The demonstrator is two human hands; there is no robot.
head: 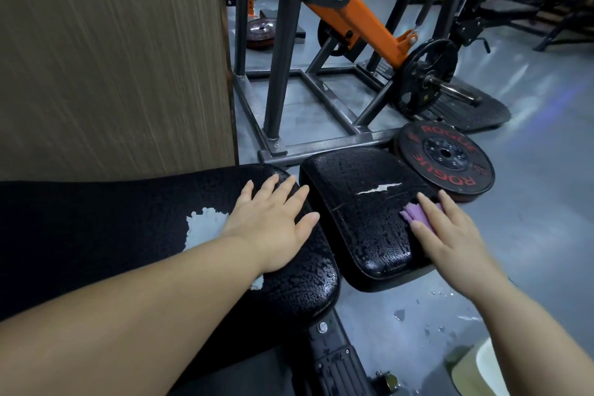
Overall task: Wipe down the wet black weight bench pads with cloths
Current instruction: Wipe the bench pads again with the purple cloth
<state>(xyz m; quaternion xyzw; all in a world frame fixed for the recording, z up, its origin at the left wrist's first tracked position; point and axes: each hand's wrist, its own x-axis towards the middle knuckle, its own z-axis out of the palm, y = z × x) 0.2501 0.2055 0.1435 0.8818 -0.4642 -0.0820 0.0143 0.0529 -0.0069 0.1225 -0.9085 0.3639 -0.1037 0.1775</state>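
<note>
A wood-grain panel [112, 51] rises right behind the long back pad [96, 235], and the grey steel frame [321, 141] of a plate-loaded machine runs just past the far ends of both pads, its orange lever arm [363, 22] carrying a black weight plate [424, 77]. A red-lettered bumper plate [446, 157] lies flat on the floor just beside the seat pad's far right corner. The grey floor [530, 202] is smooth and spotted with water below the seat pad [363, 235]. Both pads are black, rounded at the corners and beaded with droplets over a cracked, pebbly skin; the seat pad has a jagged white tear [379, 188] across it. The left hand [273, 225] lies flat, fingers straight and spread, on the end of the back pad, pressing a nubbly white cloth [205, 225] that shows beside the wrist. The right hand [450, 235] – well apart from the left – presses a crumpled purple cloth [418, 214] flat against the seat pad's right edge, fingers straight.
</note>
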